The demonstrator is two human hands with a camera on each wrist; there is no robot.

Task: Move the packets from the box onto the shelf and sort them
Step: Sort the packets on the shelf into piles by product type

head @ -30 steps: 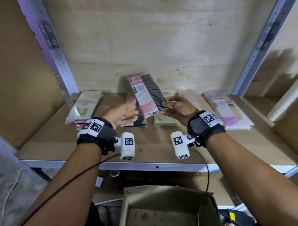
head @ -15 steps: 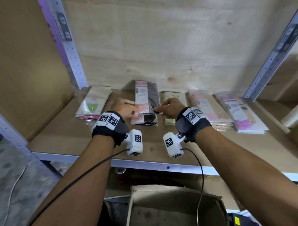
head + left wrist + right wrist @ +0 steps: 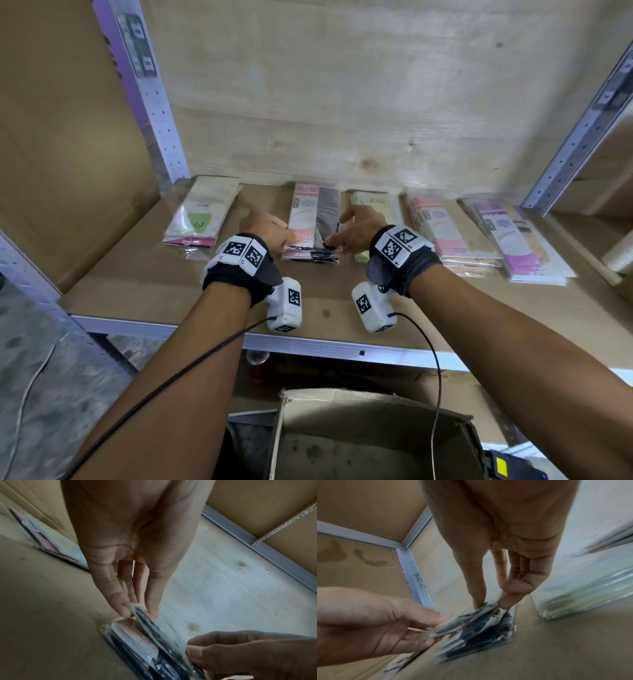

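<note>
Head view is showing both hands holding one pink-and-black packet (image 3: 313, 219) just above the matching stack (image 3: 310, 255) on the shelf (image 3: 171, 294). The left hand (image 3: 265, 229) is pinching the packet's near left corner between thumb and fingers, and the right hand (image 3: 354, 228) is pinching its near right corner, so each grip is clamped on the film. The packet's long axis is running away from the person toward the back wall, lining up with the stack beneath; both hands are sitting equally near. Lowering it straight down looks like the remaining move. Below the shelf edge, the cardboard box (image 3: 359, 442) is showing no packets in its visible part.
</note>
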